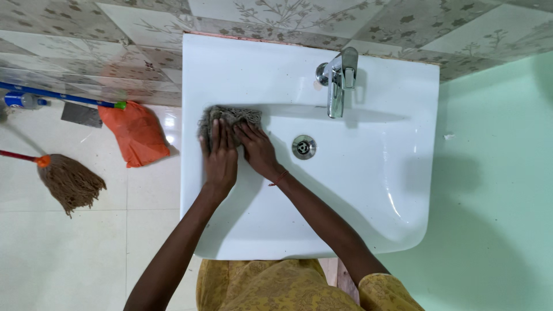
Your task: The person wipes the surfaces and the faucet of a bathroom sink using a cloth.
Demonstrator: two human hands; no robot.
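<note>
A grey-brown cloth [229, 115] lies bunched on the left inner side of a white wash basin [368, 190]. My left hand [219, 155] presses flat on the cloth with fingers together. My right hand [257, 148] rests beside it, fingertips on the cloth's right part. A red thread band circles my right wrist. Both hands lie side by side, touching the cloth against the basin wall.
A chrome tap [339, 78] stands at the basin's back, a round drain [303, 146] below it. On the floor at left lie an orange bag [136, 132], a string mop [70, 181] and a blue-handled tool [57, 95]. A green wall is on the right.
</note>
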